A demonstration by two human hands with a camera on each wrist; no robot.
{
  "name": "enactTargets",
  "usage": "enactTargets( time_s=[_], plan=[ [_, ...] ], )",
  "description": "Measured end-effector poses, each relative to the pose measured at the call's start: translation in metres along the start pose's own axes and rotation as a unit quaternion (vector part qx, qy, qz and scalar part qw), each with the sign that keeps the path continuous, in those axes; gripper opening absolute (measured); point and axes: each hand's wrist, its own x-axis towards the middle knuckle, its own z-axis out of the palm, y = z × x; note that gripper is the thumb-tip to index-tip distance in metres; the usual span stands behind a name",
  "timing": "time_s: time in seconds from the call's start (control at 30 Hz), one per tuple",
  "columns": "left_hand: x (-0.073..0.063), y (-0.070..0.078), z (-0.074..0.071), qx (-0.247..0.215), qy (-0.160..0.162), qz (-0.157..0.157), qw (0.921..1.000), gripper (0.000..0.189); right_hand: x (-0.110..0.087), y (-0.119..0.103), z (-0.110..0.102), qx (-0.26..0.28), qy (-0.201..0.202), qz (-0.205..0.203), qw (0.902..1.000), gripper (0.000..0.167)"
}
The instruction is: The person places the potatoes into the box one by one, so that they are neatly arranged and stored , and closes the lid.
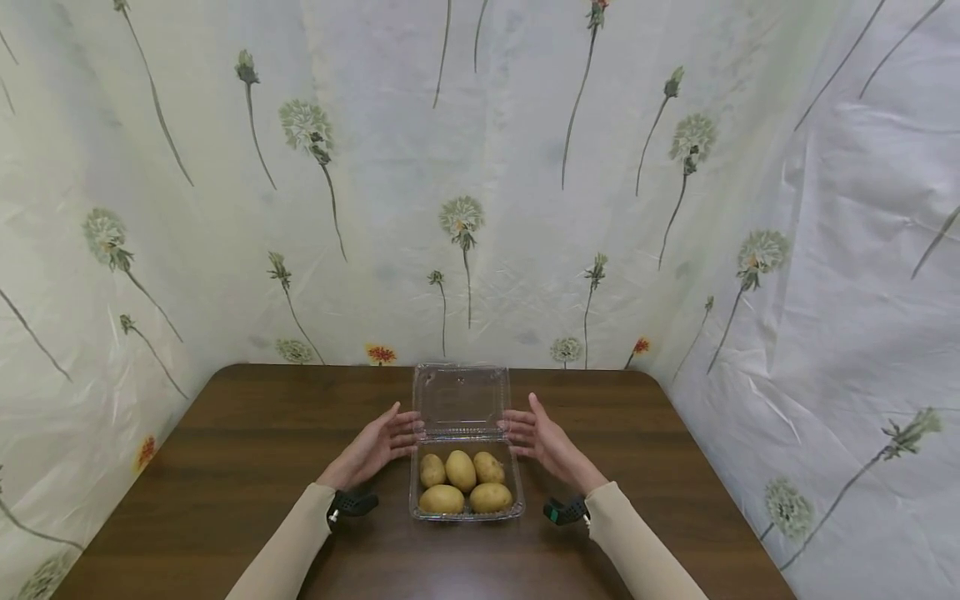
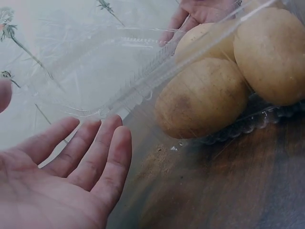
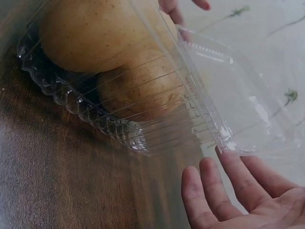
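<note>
A clear plastic clamshell box [image 1: 467,517] stands on the table with its lid [image 1: 461,398] tipped back. Several potatoes [image 1: 460,472] lie in the base, two in front and the others behind them. My left hand [image 1: 377,446] is at the left side near the hinge, fingers extended, palm facing the box. On the opposite side my right hand [image 1: 552,447] mirrors it with straight fingers. In the left wrist view, the left fingertips [image 2: 120,136] are close to the lid's edge. The right wrist view has the right fingertips [image 3: 228,155] at the lid's edge; whether they touch cannot be told.
The dark brown wooden table [image 1: 255,442] has rounded far corners. A pale curtain with dandelion prints [image 1: 517,275] hangs behind it and along both sides. Black bands [image 1: 351,503] sit on both wrists. Some brown crumbs [image 2: 159,160] lie on the table beside the box.
</note>
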Motion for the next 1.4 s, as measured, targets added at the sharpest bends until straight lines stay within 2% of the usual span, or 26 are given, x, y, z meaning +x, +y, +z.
enactTargets(
  time_s=[0.27, 0.37, 0.5, 0.57, 0.7, 0.8, 1.1, 1.27, 1.4],
  plan=[
    [-0.005, 0.008, 0.003, -0.03, -0.027, 0.027, 0.9988, 0.077, -0.006, -0.004, -0.001, -0.012, -0.022, -0.019, 0.9995, 0.089],
    [-0.008, 0.011, 0.007, -0.03, -0.032, 0.041, 0.9982, 0.078, -0.009, -0.008, 0.0, -0.013, -0.018, -0.033, 0.9992, 0.086],
    [-0.01, 0.013, 0.015, -0.03, -0.019, 0.047, 0.9983, 0.076, -0.015, -0.013, 0.007, -0.03, 0.016, -0.049, 0.9982, 0.082],
    [-0.011, 0.013, 0.019, -0.026, -0.001, 0.046, 0.9986, 0.073, -0.02, -0.014, 0.012, -0.052, 0.039, -0.054, 0.9964, 0.079],
    [-0.016, 0.011, 0.029, 0.003, 0.021, 0.048, 0.9986, 0.055, -0.031, -0.012, 0.019, -0.099, 0.086, -0.044, 0.9904, 0.068],
    [-0.022, 0.008, 0.034, 0.021, 0.03, 0.053, 0.9979, 0.041, -0.039, -0.009, 0.021, -0.12, 0.09, -0.038, 0.988, 0.058],
    [-0.036, -0.005, 0.039, 0.069, 0.03, 0.044, 0.9962, 0.043, -0.061, 0.004, 0.023, -0.149, 0.016, -0.047, 0.9876, 0.047],
    [-0.044, -0.014, 0.039, 0.095, 0.012, 0.047, 0.9943, 0.044, -0.073, 0.012, 0.024, -0.175, -0.025, -0.066, 0.9821, 0.057],
    [-0.053, -0.022, 0.04, 0.126, -0.013, 0.074, 0.9891, 0.058, -0.08, 0.02, 0.029, -0.187, -0.047, -0.094, 0.9767, 0.069]
  ],
)
